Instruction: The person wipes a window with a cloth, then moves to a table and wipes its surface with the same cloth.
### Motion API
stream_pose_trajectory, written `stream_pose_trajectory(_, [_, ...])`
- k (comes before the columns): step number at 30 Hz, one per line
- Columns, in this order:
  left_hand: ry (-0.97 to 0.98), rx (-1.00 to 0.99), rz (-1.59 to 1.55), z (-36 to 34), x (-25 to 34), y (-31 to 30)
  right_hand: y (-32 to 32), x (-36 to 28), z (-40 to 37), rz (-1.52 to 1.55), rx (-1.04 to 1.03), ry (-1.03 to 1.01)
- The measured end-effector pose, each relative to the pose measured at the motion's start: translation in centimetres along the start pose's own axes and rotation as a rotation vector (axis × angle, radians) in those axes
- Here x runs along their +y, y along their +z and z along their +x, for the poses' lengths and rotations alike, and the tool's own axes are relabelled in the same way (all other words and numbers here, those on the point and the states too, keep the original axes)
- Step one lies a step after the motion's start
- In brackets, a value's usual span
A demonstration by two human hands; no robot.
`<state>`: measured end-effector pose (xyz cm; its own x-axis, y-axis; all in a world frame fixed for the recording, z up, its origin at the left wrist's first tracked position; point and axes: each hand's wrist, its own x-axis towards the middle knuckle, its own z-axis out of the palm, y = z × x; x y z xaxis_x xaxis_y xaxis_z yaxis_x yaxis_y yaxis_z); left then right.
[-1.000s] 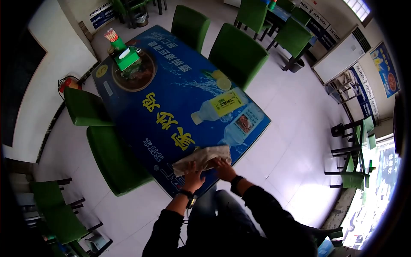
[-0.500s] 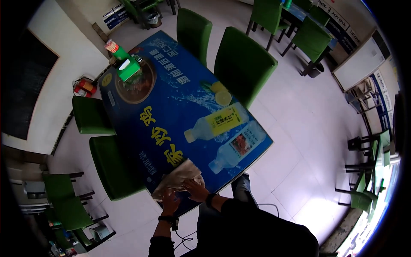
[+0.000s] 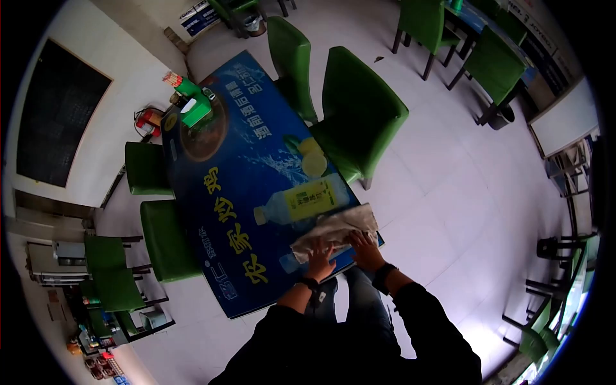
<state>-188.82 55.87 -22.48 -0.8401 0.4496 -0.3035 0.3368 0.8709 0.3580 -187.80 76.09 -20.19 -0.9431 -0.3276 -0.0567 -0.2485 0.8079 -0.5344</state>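
A crumpled beige cloth [image 3: 337,231] lies on the near right corner of the blue printed table [image 3: 237,192]. My left hand [image 3: 319,260] presses on the cloth's near left part, its fingers spread. To the right, my right hand [image 3: 366,251] rests flat on the near edge of the same cloth, fingers apart. Both palms face down. At the table's far end stand a green tissue box [image 3: 196,110] and a green holder with red-tipped sticks [image 3: 182,83].
Green chairs stand along both sides, one at the right [image 3: 359,106] and one at the left [image 3: 168,240]. A red fire extinguisher [image 3: 149,122] is by the left wall. Behind, at the upper right, is another table with chairs.
Both hands and the cloth have moved right along the near edge, from the table's near left corner to its near right corner. The view has shifted too.
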Motion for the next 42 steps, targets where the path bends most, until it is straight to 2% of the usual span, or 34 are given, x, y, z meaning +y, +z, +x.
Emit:
stream_pose_trajectory(3, [0.048, -0.063, -0.014, -1.3, 0.6, -0.6, -0.3, 0.5, -3.3, -0.086, -0.059, -0.045])
stream_pose_trajectory(5, [0.170, -0.149, -0.011, -2.5, -0.2, -1.0, 0.1, 0.7, -5.0, -0.073, -0.123, -0.063])
stream_pose_trajectory(7, [0.158, -0.134, 0.017, -3.2, -0.1, -1.7, -1.9, -0.3, -5.6, -0.137, -0.100, -0.102])
stream_pose_trajectory(9, [0.095, -0.263, 0.015, -3.7, 0.3, -2.6, -1.8, -0.3, -5.1, -0.118, -0.085, -0.098])
stream_pose_trajectory(11, [0.061, -0.222, -0.033, -3.8, 0.6, -2.6, -1.5, -0.3, -4.4, -0.107, -0.075, -0.100])
stream_pose_trajectory(14, [0.045, -0.137, -0.022, -3.7, 0.7, -1.7, -0.2, 0.2, -2.6, -0.017, -0.011, 0.076])
stream_pose_trajectory(17, [0.059, -0.093, 0.019, -3.8, 0.6, -1.6, -0.8, -0.4, -2.2, -0.119, -0.057, 0.044])
stream_pose_trajectory(21, [0.042, 0.079, -0.078, -1.6, -0.7, -2.8, 0.0, 0.0, -0.2, -0.222, -0.121, 0.052])
stream_pose_trajectory(23, [0.026, 0.137, -0.126, 0.1, -1.6, -3.5, 0.6, 0.6, 2.0, -0.337, -0.111, 0.018])
stream_pose_trajectory(25, [-0.020, 0.172, -0.075, 2.6, -2.9, -4.2, -0.7, 0.0, 5.7, -0.252, -0.133, 0.062])
stream_pose_trajectory(29, [-0.094, 0.182, -0.143, 9.1, -6.1, -7.1, -0.6, 1.0, 14.4, -0.290, -0.134, 0.061])
stream_pose_trajectory(33, [-0.278, 0.120, -0.105, 16.4, -8.9, -10.9, -0.4, 3.5, 24.5, -0.373, -0.067, -0.019])
stream_pose_trajectory(35, [-0.379, 0.083, -0.050, 18.5, -10.5, -12.3, 1.5, 6.6, 29.1, -0.587, -0.057, -0.143])
stream_pose_trajectory(37, [-0.412, 0.061, -0.096, 18.9, -13.1, -13.6, 1.0, 4.3, 33.3, -0.332, -0.089, -0.069])
stream_pose_trajectory(39, [-0.533, 0.085, -0.135, 18.7, -16.3, -13.5, 2.8, 1.3, 36.3, -0.398, -0.113, -0.191])
stream_pose_trajectory(42, [-0.640, 0.176, -0.077, 13.3, -22.4, -15.0, 7.9, -5.1, 38.7, -0.407, -0.053, -0.393])
